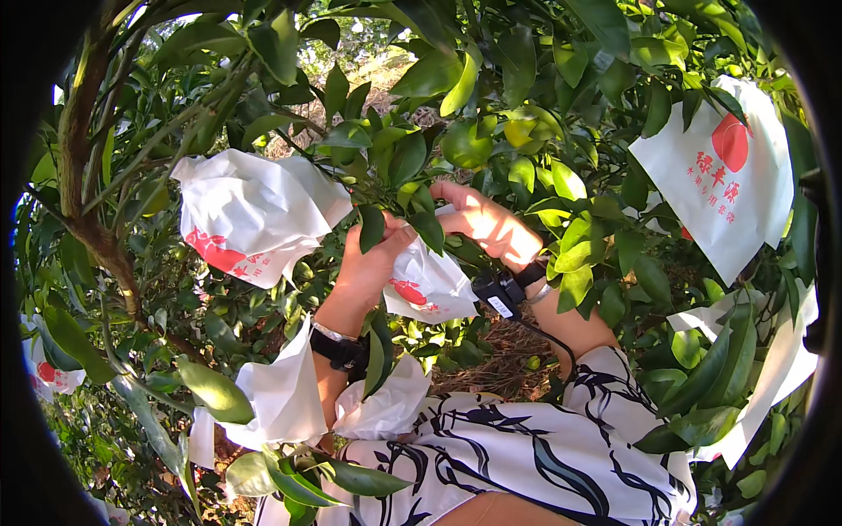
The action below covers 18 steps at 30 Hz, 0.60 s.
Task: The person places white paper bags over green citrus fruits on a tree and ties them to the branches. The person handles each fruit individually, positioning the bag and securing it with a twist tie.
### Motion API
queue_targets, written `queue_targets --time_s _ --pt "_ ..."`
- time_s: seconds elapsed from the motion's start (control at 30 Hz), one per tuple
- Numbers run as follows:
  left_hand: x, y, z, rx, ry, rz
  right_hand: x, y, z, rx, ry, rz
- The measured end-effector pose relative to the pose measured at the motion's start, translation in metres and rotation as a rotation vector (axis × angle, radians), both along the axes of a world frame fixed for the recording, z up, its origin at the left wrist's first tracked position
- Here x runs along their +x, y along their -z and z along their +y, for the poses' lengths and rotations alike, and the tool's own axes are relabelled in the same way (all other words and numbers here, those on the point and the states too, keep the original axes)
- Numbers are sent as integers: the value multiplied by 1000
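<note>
Both hands are raised among the leaves at the middle of the view, around the top of a white paper fruit bag with a red print. My left hand pinches the bag's upper edge between thumb and fingers. My right hand is at the other side of the bag's top, its fingers bent and partly behind leaves; the bag's white edge shows by its fingertips. The bag hangs down between the wrists, and what it holds is hidden. A green citrus fruit hangs just above my right hand.
Another white bag hangs close at the left, and a large one at the right. Bags also hang by my left forearm. A thick branch rises at the left. A cable runs from the device on my right wrist.
</note>
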State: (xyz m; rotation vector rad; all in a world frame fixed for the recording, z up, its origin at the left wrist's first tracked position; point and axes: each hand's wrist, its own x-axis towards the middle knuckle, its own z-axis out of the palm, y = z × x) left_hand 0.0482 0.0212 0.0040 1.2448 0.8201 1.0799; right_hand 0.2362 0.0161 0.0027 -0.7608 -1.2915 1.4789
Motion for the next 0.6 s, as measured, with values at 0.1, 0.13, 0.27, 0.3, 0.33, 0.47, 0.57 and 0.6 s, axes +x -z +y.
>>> queue_targets --time_s 0.1,0.13,0.27,0.3,0.33,0.47,0.57,0.6 --pt "2 0 2 -15 12 -34 0 2 1 16 31 -89" --pt "2 -1 2 -1 21 -27 0 3 2 57 57 -81" --pt "2 -4 3 18 37 14 -1 6 4 65 123 -222" --pt "2 -4 4 -3 30 23 -2 8 5 140 156 -230" --pt "3 -3 3 10 32 26 -3 8 7 217 188 -239" --pt "2 -4 4 8 9 4 0 9 9 249 155 -162" --pt "-1 -8 6 -2 89 72 2 10 4 178 117 -147" --pt "-1 -8 8 -13 129 116 1 11 4 242 144 -155"
